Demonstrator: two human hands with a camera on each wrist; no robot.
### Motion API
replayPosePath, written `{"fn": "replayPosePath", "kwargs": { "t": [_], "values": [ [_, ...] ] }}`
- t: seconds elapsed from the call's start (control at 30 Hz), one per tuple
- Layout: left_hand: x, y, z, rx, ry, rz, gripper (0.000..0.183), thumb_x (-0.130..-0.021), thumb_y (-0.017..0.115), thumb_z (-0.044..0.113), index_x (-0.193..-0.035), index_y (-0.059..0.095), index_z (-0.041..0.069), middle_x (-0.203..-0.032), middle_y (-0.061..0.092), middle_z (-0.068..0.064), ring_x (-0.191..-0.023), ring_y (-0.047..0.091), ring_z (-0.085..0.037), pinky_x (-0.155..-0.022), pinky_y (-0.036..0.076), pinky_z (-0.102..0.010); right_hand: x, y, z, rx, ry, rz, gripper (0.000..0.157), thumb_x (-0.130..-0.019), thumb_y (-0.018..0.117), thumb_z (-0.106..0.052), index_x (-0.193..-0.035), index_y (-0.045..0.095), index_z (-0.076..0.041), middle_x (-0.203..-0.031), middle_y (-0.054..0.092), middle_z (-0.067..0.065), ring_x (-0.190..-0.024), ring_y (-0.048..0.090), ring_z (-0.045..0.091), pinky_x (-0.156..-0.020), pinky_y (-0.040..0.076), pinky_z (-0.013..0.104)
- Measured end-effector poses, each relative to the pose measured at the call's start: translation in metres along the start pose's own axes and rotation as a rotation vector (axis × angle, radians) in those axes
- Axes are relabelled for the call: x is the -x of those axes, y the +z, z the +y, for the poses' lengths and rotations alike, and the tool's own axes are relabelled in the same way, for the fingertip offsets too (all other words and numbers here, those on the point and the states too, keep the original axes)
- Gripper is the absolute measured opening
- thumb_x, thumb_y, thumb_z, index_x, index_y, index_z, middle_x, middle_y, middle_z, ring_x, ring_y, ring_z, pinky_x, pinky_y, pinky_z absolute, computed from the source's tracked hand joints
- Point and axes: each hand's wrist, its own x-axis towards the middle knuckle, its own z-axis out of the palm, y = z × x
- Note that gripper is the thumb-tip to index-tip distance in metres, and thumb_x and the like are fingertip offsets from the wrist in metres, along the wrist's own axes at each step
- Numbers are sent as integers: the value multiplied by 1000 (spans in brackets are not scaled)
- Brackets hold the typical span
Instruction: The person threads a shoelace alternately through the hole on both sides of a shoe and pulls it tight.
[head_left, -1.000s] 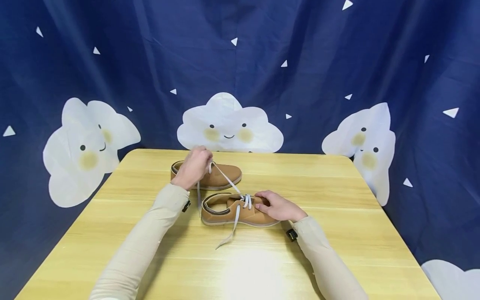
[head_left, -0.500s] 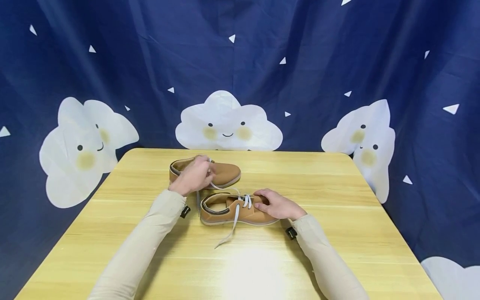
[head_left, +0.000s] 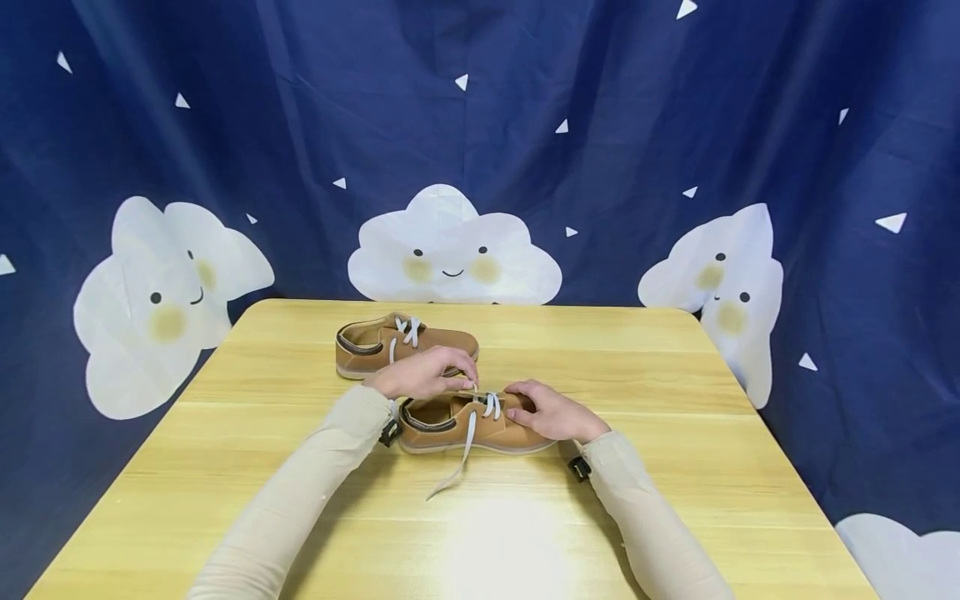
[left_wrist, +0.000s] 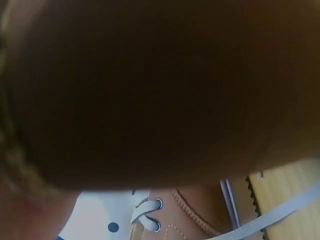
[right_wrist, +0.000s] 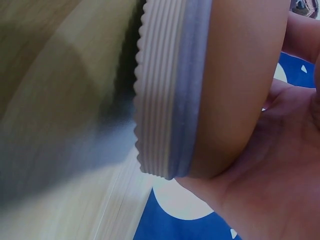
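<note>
A tan lace-up shoe point(head_left: 442, 433) lies sole down on the table, toe to the right. One loose end of its white shoelace point(head_left: 469, 442) trails over the near side onto the tabletop. My left hand point(head_left: 423, 373) is over the far side of the opening, thumb and fingers pinching the other end of the lace. My right hand point(head_left: 558, 413) holds the toe, thumb on the near side; the right wrist view shows the ribbed sole point(right_wrist: 160, 90) beside the palm. Behind stands a matching brown shoe point(head_left: 442, 340), its side partly covered by my left hand.
The light wooden table point(head_left: 637, 358) reaches a blue curtain point(head_left: 480, 125) with white clouds and triangles. In the left wrist view a dark blurred shape point(left_wrist: 160, 95) covers most of the frame, above brown leather with laced eyelets point(left_wrist: 158, 204).
My left hand first lowered the stretched lace over the rear shoe. It then moved right and toward the near shoe, uncovering the rear shoe's laces. The right hand stays on the toe.
</note>
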Motion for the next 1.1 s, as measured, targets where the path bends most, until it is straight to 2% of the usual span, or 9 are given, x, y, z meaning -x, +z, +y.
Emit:
{"fn": "replayPosePath", "kwargs": {
  "t": [0.17, 0.37, 0.43, 0.6, 0.83, 0.93, 0.97, 1.03, 1.1],
  "values": [
    [0, -5, -3, 104, -50, 8, 16, -106, 58, 17, -105, 73, 11, -104, 71, -3, -92, 63, -9, -87, 54, -30, 0, -1, -1, -13, 7, -5, 48, -106, 59, -23, -146, 51, 2, -145, 56, 22, -136, 55, 36, -112, 46, 52],
    [-4, -4, -9, 244, -271, 15, 30, -106, 50, 20, -98, 73, 4, -102, 73, -9, -98, 67, -28, -86, 51, -31, 0, -1, 0, -2, -6, 0, 48, -105, 59, -23, -145, 52, 3, -144, 57, 22, -135, 54, 37, -113, 45, 53],
    [-5, -2, -13, 266, -323, 27, 31, -104, 51, 21, -93, 72, 1, -91, 70, -9, -87, 64, -29, -79, 48, -29, 0, 0, 0, -1, -11, -1, 48, -105, 59, -23, -145, 52, 3, -143, 57, 23, -135, 54, 37, -113, 45, 53],
    [-4, -2, -14, 226, -377, 16, 35, -103, 57, 25, -73, 64, 9, -65, 54, 5, -59, 42, -10, -63, 38, -24, 0, -2, -1, -19, 1, -9, 48, -106, 58, -22, -147, 51, 2, -146, 55, 22, -136, 54, 37, -113, 45, 53],
    [5, 2, -23, 178, -446, 21, 52, -104, 60, 20, -56, 39, 20, -51, 31, 11, -49, 27, -6, -57, 32, -23, -1, -2, -1, -37, 28, -18, 49, -106, 58, -23, -148, 49, 2, -149, 53, 22, -137, 53, 37, -112, 46, 53],
    [10, 3, -25, 132, -501, 62, 49, -103, 61, 18, -56, 49, 16, -52, 38, 7, -49, 29, -8, -57, 34, -25, 0, -2, 0, -49, 39, -19, 50, -107, 58, -23, -149, 49, 2, -150, 52, 23, -138, 53, 38, -113, 45, 53],
    [12, 3, -24, 83, -510, 77, 44, -103, 61, 19, -59, 57, 14, -55, 47, 7, -51, 37, -8, -59, 39, -26, 1, -3, 1, -48, 39, -17, 50, -107, 58, -24, -149, 49, 2, -150, 52, 23, -138, 52, 39, -113, 45, 54],
    [16, 0, -21, 14, -532, 109, 33, -103, 61, 20, -75, 73, 9, -73, 67, 0, -67, 60, -14, -74, 52, -33, 3, -6, 2, -50, 37, -19, 51, -107, 57, -25, -148, 49, 3, -151, 51, 25, -139, 51, 41, -114, 43, 55],
    [22, -6, -16, -37, -534, 147, 26, -104, 59, 21, -99, 78, 4, -98, 76, -10, -91, 71, -25, -90, 56, -43, 5, -10, 5, -54, 42, -20, 53, -106, 58, -28, -149, 49, 3, -152, 51, 25, -142, 49, 41, -116, 41, 55]
  ]
}}
